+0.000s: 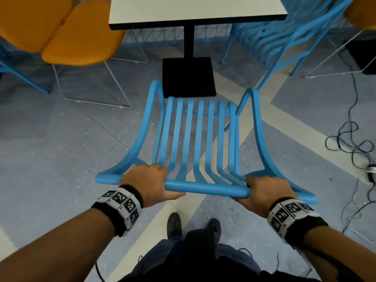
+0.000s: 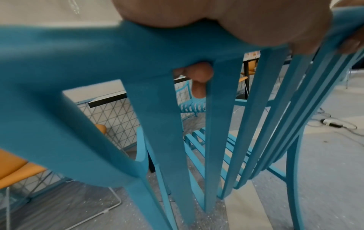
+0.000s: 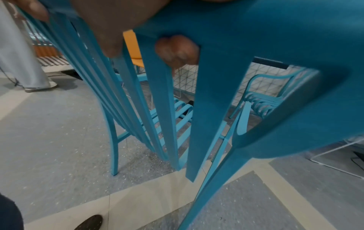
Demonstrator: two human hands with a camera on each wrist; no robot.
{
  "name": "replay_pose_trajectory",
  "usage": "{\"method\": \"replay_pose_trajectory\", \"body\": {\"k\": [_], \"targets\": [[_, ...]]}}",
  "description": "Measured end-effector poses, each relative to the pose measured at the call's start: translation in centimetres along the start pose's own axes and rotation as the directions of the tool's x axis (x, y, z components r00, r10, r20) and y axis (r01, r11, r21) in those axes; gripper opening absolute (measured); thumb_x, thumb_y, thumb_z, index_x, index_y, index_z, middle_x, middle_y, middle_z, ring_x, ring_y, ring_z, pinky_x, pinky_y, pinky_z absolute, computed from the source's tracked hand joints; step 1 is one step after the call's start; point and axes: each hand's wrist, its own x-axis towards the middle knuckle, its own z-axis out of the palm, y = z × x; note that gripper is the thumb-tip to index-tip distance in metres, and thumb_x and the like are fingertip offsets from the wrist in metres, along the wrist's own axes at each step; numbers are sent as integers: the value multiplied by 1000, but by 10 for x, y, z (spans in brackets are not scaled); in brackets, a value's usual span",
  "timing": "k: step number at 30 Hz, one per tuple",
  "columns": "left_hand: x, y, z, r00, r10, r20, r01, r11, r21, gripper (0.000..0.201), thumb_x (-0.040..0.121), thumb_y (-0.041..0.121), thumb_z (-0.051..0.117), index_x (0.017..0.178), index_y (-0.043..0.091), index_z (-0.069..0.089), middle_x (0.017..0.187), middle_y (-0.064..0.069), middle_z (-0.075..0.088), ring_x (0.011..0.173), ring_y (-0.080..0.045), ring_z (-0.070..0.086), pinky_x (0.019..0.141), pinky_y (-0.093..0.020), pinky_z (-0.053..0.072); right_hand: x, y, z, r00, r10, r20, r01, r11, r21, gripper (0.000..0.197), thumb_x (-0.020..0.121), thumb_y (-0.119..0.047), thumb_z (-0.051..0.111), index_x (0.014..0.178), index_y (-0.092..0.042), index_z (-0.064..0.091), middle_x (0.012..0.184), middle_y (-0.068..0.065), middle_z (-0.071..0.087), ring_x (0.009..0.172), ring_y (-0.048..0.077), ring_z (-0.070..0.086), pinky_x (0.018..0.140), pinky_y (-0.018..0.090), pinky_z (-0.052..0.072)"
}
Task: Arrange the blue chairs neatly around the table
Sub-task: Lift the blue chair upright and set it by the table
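A blue slatted chair [image 1: 195, 137] stands in front of me, its seat facing the white table [image 1: 195, 11] with the black post and base. My left hand [image 1: 150, 182] grips the top rail of its backrest on the left; the fingers curl round the rail [image 2: 199, 73]. My right hand [image 1: 264, 190] grips the same rail on the right, fingers wrapped under it [image 3: 177, 51]. A second blue chair [image 1: 284, 35] stands at the table's right side.
Orange chairs [image 1: 67, 35] on white wire legs stand left of the table, another at the far right [image 1: 362, 15]. Black cables [image 1: 354, 147] and a plug lie on the floor at right. A wire-mesh partition [image 1: 158, 35] runs behind the table. My feet [image 1: 175, 224] are just behind the chair.
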Motion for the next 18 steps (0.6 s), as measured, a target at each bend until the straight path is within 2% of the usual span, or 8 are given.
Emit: {"method": "replay_pose_trajectory", "body": {"k": [1,4,7,11,15,18], "targets": [[4,2,-1,1000,-1,5,1,1000,-2,89,59,94,26,99,23,58,97,2,65,88,-21,64,73,-34,48,3,4,-3,1000,-21,-1,21,1000,-8,93,50,-95,1,89,-31,56,76,-8,65,72,18,64,66,31,51],[22,9,-13,999,-30,-34,31,999,31,89,58,95,24,95,21,59,94,2,64,85,-21,64,71,-34,48,23,21,-17,999,-50,-5,49,998,-48,90,51,-96,6,88,-32,58,74,-9,63,68,15,61,62,29,49],[52,14,-30,996,-75,-49,75,997,8,84,57,95,24,84,21,55,85,2,60,76,-21,60,65,-33,44,55,43,-35,997,-77,-25,75,994,-80,95,44,-97,1,82,-32,57,72,-9,62,68,15,59,59,29,44],[103,10,-55,989,-127,-77,124,992,-36,83,48,99,12,67,25,44,73,4,54,65,-17,53,58,-32,44,112,71,-63,992,-96,-82,87,990,-109,83,52,-97,11,76,-30,55,63,-7,55,58,12,51,55,29,42],[148,5,-70,981,-160,-112,158,987,-25,94,49,99,9,71,20,55,71,0,58,61,-19,55,54,-31,43,160,93,-84,981,-124,-150,103,984,-143,77,56,-96,12,66,-29,49,58,-5,53,52,13,48,52,28,41],[173,-7,-80,978,-171,-119,169,985,-21,97,49,100,7,69,18,56,68,-1,58,60,-21,55,52,-32,42,188,100,-95,973,-149,-174,126,983,-133,79,57,-95,7,64,-28,48,57,-3,53,52,15,50,54,30,47]]}}
